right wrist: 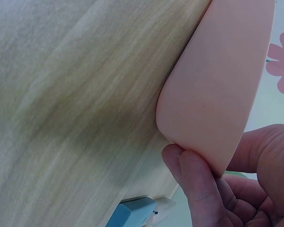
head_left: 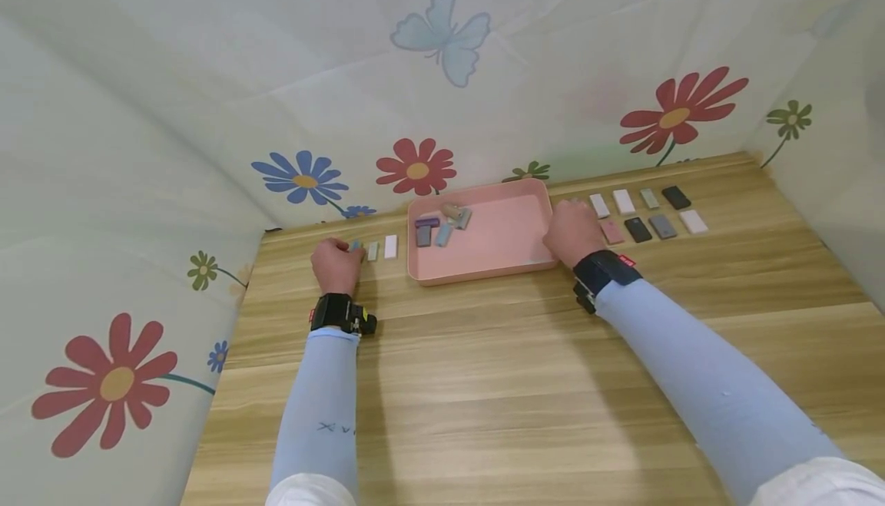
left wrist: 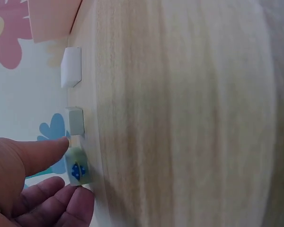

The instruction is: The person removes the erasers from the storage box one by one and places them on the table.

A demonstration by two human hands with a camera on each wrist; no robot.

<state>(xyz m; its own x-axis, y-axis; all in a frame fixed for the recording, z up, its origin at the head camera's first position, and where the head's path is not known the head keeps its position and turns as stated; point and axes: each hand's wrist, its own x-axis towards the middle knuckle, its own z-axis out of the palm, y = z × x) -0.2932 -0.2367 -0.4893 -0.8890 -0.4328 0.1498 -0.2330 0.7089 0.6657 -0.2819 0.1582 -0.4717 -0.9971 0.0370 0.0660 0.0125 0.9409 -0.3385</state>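
In the head view, a shallow pink rectangular tray with rounded corners [head_left: 508, 222] sits on the wood-grain tabletop [head_left: 470, 383] near the patterned wall cloth [head_left: 332, 53]. The tray holds at least five small pieces, some overlapping: a purple bar [head_left: 427, 223], a blue-grey block [head_left: 424, 236], a light blue block [head_left: 443, 235], a tan piece [head_left: 451, 212] and a grey-green piece [head_left: 463, 219]. Left of it are three small blocks: one white [head_left: 390, 246], one pale green [head_left: 372, 251], and a greenish block [head_left: 356, 245] at the left hand [head_left: 336, 266]. Right of it eight more show in two rows of four: three white, two black, one green, one pink and one grey. The right hand [head_left: 574, 231] is at the tray's right end. Dark marks on the left light blue sleeve [head_left: 321, 406] include an X; lettering on the right wrist strap's red tag [head_left: 625, 260] is too small to read.

In the left wrist view, the left hand pinches the greenish block, which bears one blue, dotted planet-like picture, between thumb and fingers.

In the right wrist view, the right hand grips the tray's corner; near it lie a blue block [right wrist: 131, 213] and a pale block.
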